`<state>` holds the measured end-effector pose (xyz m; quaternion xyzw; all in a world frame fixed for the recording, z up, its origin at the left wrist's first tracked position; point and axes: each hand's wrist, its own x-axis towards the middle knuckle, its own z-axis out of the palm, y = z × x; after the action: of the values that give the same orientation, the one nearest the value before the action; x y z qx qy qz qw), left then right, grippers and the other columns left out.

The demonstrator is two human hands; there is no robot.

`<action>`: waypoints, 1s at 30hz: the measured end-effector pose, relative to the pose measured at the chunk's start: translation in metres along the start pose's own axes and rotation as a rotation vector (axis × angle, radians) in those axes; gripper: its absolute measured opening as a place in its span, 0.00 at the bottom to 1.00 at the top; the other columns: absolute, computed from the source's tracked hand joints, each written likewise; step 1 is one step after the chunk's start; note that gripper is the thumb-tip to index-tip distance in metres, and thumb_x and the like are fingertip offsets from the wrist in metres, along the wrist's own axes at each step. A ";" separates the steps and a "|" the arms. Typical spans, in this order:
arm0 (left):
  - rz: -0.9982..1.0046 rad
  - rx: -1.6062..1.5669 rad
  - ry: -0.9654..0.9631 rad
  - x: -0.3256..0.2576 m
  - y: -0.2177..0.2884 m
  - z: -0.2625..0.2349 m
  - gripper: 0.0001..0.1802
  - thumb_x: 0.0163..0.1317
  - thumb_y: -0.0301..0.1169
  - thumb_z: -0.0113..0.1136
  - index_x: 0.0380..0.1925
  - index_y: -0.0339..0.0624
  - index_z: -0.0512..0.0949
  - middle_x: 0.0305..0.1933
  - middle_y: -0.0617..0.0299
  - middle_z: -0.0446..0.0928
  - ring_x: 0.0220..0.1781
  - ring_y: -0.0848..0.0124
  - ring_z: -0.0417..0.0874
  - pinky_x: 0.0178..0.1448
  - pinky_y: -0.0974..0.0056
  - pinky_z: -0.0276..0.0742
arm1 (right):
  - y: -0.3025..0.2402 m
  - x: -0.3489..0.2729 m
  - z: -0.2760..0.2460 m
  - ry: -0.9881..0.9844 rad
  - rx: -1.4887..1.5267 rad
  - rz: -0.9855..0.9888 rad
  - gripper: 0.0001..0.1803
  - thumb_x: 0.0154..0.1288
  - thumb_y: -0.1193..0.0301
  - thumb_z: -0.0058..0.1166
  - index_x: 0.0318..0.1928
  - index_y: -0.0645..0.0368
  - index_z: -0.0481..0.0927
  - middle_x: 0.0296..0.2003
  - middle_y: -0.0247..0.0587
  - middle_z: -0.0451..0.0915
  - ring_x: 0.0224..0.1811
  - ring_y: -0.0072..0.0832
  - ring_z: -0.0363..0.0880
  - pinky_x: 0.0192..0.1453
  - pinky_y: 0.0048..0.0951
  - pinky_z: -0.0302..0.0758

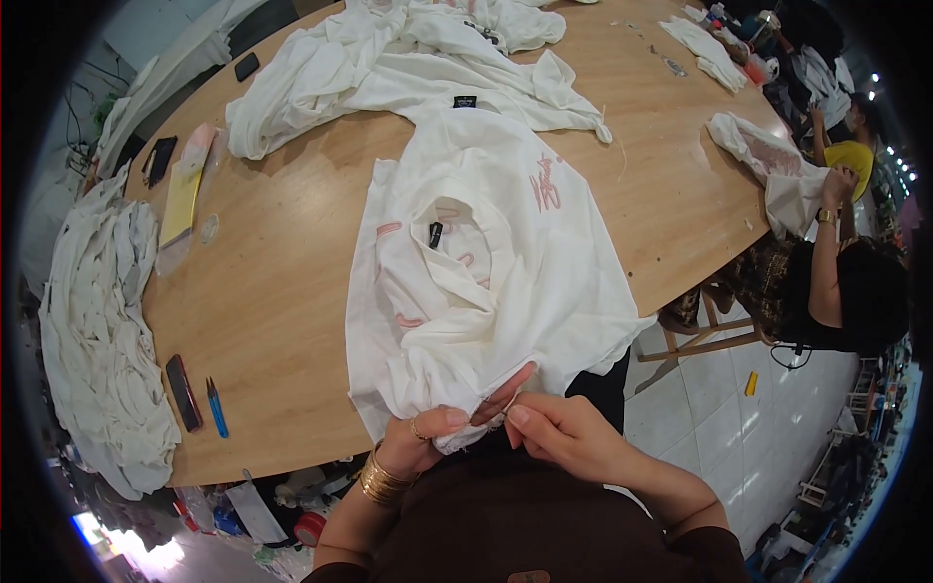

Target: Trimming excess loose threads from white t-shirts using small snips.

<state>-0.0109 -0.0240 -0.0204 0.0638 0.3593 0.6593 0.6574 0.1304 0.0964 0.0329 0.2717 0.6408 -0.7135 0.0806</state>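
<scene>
A white shirt [573, 253] with pink lettering is spread over the table edge nearest me, its round neck opening facing up. More pink stitched marks and a dark label show inside the opening. My left hand [423, 437], with gold bangles and a ring, grips the shirt's gathered near edge, thumb on top and fingers beneath the cloth. Close beside it, my right hand [559, 428] is closed in a pinch at the same bunched edge. Whatever lies between its fingertips is too small to make out.
The wooden table [262, 291] carries blue thread snips [216, 408], a phone [183, 393] and a yellow pad [182, 199] on the left. White garments [330, 73] lie at the far side; a white heap [97, 340] hangs at left. On the right, a co-worker's hands [838, 185] hold white cloth.
</scene>
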 end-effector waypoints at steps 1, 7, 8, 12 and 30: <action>-0.003 -0.012 0.001 0.000 0.000 0.000 0.48 0.39 0.35 0.54 0.62 0.36 0.45 0.59 0.36 0.60 0.59 0.55 0.67 0.59 0.57 0.65 | 0.000 0.000 0.000 0.006 0.008 0.008 0.19 0.68 0.59 0.37 0.28 0.61 0.71 0.13 0.32 0.63 0.16 0.18 0.60 0.23 0.22 0.61; -0.020 0.002 -0.023 0.000 0.001 -0.005 0.48 0.40 0.34 0.54 0.62 0.36 0.45 0.60 0.37 0.58 0.60 0.55 0.65 0.58 0.58 0.64 | 0.003 0.002 0.000 -0.007 0.016 0.041 0.19 0.68 0.60 0.36 0.28 0.61 0.71 0.13 0.33 0.64 0.17 0.18 0.60 0.23 0.22 0.61; -0.018 -0.007 -0.027 0.000 0.001 -0.006 0.47 0.40 0.34 0.54 0.62 0.36 0.45 0.60 0.37 0.58 0.60 0.55 0.65 0.58 0.58 0.64 | 0.002 0.002 0.000 -0.011 0.007 0.041 0.19 0.68 0.60 0.36 0.28 0.61 0.71 0.14 0.33 0.64 0.17 0.18 0.61 0.23 0.22 0.61; -0.009 -0.043 -0.041 0.000 0.000 -0.008 0.45 0.42 0.31 0.54 0.62 0.35 0.46 0.60 0.40 0.59 0.60 0.55 0.65 0.59 0.57 0.63 | 0.000 0.003 0.001 -0.006 0.022 0.033 0.19 0.69 0.60 0.36 0.28 0.61 0.71 0.14 0.33 0.64 0.17 0.18 0.61 0.23 0.22 0.62; -0.019 0.092 0.030 -0.001 0.003 0.003 0.47 0.39 0.38 0.53 0.62 0.36 0.47 0.60 0.39 0.60 0.54 0.60 0.71 0.50 0.64 0.67 | 0.003 0.005 0.004 0.037 -0.008 -0.014 0.18 0.69 0.63 0.36 0.25 0.60 0.70 0.12 0.28 0.62 0.15 0.14 0.57 0.20 0.18 0.57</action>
<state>-0.0110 -0.0236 -0.0161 0.0806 0.3998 0.6367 0.6544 0.1269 0.0934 0.0278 0.2802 0.6468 -0.7063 0.0649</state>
